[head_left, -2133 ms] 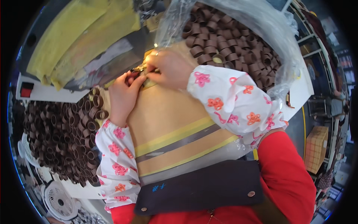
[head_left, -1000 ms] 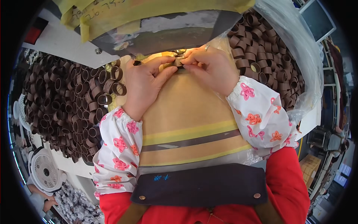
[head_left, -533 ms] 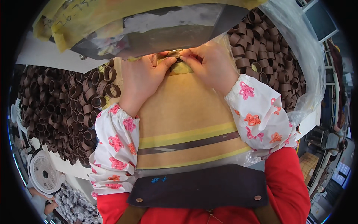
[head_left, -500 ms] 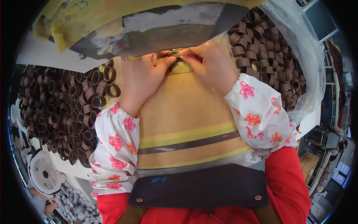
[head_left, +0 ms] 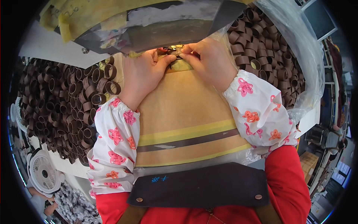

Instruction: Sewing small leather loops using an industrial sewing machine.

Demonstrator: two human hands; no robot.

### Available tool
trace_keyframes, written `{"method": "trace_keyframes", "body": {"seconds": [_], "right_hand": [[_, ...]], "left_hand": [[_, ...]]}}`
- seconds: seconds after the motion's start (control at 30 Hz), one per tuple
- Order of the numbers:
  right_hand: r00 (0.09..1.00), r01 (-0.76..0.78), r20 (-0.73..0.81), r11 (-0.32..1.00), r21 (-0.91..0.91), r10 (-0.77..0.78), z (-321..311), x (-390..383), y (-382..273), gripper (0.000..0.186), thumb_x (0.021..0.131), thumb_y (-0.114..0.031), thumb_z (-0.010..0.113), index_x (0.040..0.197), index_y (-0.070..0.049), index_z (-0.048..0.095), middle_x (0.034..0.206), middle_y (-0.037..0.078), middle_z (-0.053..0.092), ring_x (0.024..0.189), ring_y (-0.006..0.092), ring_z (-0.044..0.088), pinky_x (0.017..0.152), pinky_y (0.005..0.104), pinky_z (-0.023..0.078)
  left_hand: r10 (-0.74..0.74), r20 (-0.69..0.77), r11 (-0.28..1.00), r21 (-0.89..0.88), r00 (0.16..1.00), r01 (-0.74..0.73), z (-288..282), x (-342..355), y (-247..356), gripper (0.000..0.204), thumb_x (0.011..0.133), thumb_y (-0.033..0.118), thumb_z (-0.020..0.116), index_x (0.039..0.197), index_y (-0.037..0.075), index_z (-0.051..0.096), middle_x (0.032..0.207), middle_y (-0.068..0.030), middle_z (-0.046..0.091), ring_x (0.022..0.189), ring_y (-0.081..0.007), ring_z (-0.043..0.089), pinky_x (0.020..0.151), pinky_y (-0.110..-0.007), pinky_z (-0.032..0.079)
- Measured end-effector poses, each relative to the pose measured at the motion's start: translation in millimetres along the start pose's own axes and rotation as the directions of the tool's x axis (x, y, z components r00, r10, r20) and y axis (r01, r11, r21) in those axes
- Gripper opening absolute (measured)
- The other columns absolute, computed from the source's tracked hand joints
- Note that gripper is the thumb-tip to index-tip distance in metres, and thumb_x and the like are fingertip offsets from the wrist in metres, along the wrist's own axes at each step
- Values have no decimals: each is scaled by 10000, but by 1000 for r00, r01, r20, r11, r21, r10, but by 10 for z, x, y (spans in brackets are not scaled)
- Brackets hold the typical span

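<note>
My left hand (head_left: pixel 143 72) and my right hand (head_left: pixel 212 63) meet at the lit metal working part (head_left: pixel 178 47) below a large machine head (head_left: pixel 156 31). Thumb and fingers of each are pinched together at either side of a small dark brown band (head_left: pixel 176 56), mostly hidden by the fingertips. Beneath the wrists lies a tan covered work surface (head_left: pixel 186 100), crossed by yellow and dark strips. Many brown loops (head_left: pixel 71 100) are heaped by my left forearm, and another heap of brown loops (head_left: pixel 261 48) lies beyond my right hand.
Clear plastic sheeting (head_left: pixel 307 48) borders the right heap. The machine's taped, plastic-covered casing overhangs both hands. At lower left stand a white round fan (head_left: pixel 44 173) and a pile of silvery-grey pieces (head_left: pixel 76 201). A cardboard box (head_left: pixel 308 164) sits off to the right.
The view has tilted slightly, so the machine head sits a little differently. My hands stay at the same spot, with only small finger shifts, and the band shows less between them.
</note>
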State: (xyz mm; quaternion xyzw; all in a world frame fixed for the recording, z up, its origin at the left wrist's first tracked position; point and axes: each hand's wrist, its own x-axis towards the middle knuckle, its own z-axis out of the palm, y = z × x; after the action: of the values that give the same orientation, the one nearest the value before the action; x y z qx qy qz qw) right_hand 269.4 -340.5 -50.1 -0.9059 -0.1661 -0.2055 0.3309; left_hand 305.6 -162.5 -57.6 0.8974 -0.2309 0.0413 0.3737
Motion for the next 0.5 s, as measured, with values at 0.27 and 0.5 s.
{"method": "trace_keyframes", "body": {"seconds": [0.27,0.5], "right_hand": [[998,-42,37,994,-98,46,-5,36,-110,99,745,-145,619,738,-46,621,580,94,520,592,261,511,535,373,387],[1000,21,12,996,-92,-20,36,26,-41,101,742,-150,622,728,-53,603,594,93,534,612,264,532,543,366,403]], "left_hand": [[-112,53,993,-39,992,114,-96,-7,54,292,747,315,677,807,31,643,475,-25,492,409,-109,460,416,-269,330],[-68,37,998,-10,997,68,-69,-4,39,251,749,293,674,813,52,646,470,-12,502,394,-86,431,404,-255,313]]}}
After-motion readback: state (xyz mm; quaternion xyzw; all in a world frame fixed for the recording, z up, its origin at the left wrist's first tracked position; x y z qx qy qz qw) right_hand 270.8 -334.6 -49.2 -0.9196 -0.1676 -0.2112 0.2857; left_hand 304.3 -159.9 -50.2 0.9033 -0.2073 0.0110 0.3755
